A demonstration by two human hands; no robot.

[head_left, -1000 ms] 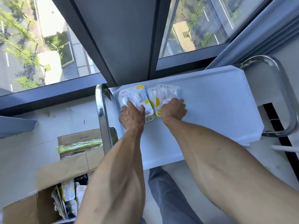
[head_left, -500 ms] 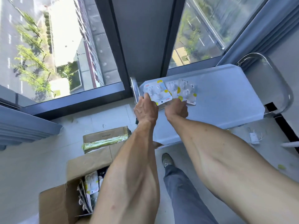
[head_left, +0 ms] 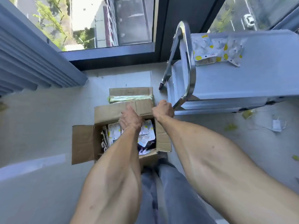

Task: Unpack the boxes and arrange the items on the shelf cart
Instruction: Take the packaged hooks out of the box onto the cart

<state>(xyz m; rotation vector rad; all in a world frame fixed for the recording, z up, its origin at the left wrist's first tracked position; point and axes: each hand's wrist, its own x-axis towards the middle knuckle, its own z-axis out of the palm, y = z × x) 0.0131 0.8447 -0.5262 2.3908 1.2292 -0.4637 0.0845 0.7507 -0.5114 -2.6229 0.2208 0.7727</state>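
Packets (head_left: pixel 216 51) already unpacked are laid at the far left corner of the cart's (head_left: pixel 258 75) top shelf, just beside the chrome handle (head_left: pixel 188 62), and the rightmost one is seen tilted and overlapping its neighbour. More packets (head_left: pixel 145 135) are left inside the open box (head_left: pixel 84 143) on the floor, beside the cart's near left corner. The left hand (head_left: pixel 130 119) is lowered into the box mouth with fingers loosely spread and nothing held. The right hand (head_left: pixel 163 109) is curled at the box's far right corner; whether the flap is pinched cannot be told, since the fingers are hidden.

Several slips can be judged likely. Slick plastic packets could be taken up in a bunch and some dropped back or onto the floor. The loose pile on the shelf could be knocked against the handle or off the left edge when more are added. The cart stands on wheels and could be nudged away.
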